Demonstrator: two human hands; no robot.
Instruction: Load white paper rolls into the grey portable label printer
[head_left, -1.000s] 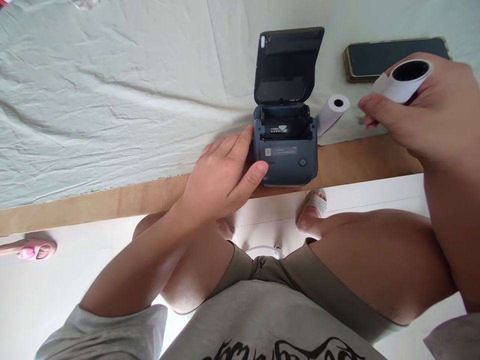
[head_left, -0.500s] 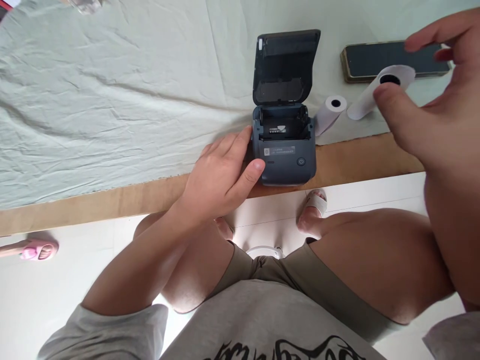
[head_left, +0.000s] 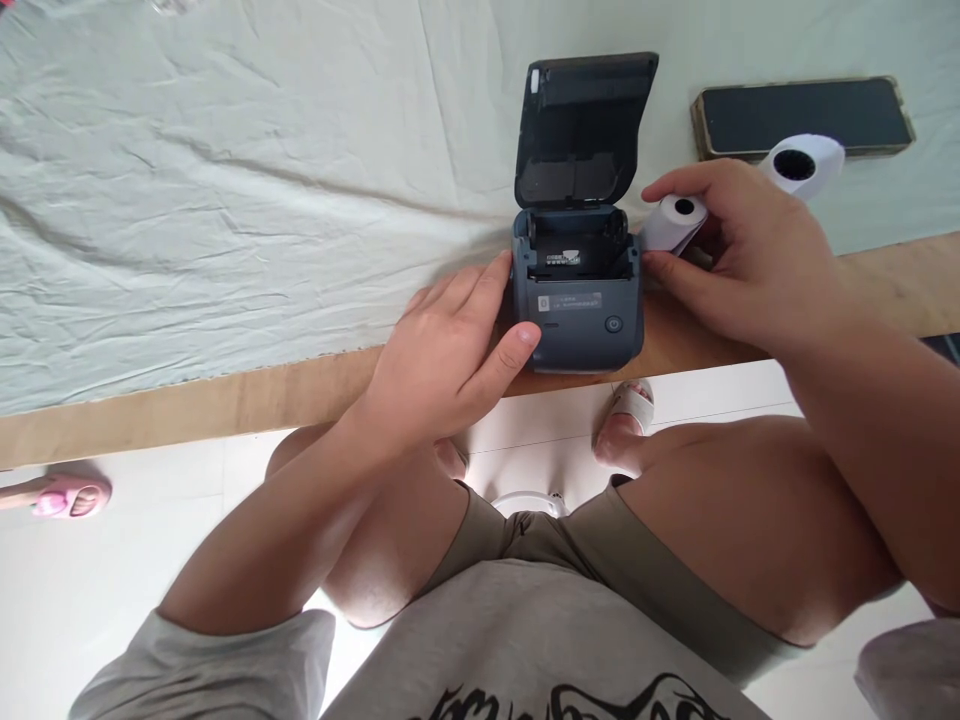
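A dark blue portable thermal printer [head_left: 581, 335] stands at the table's front edge with its lid [head_left: 581, 130] raised. Its paper bay shows no roll inside. My left hand [head_left: 450, 345] lies against the printer's left side, fingers stretched out and the thumb at its front corner. Just right of the printer stands a small white paper roll [head_left: 664, 228] with a black core. My right hand [head_left: 750, 250] has its thumb and index finger on either side of this roll; the other fingers are partly hidden behind it. A larger white paper roll [head_left: 829, 160] shows behind that hand, its lower part covered.
A smartphone [head_left: 802, 115] in a case lies at the back right. Pale green cloth [head_left: 262, 200] covers the table, leaving a wooden front edge [head_left: 187, 405] bare. A clear item is cut off at the top left. Another person's foot in a pink slipper [head_left: 79, 495] is at the lower left.
My right hand has come left and down from above the phone and larger roll, closing around the small paper roll. My left hand stays against the printer. The view has shifted slightly.
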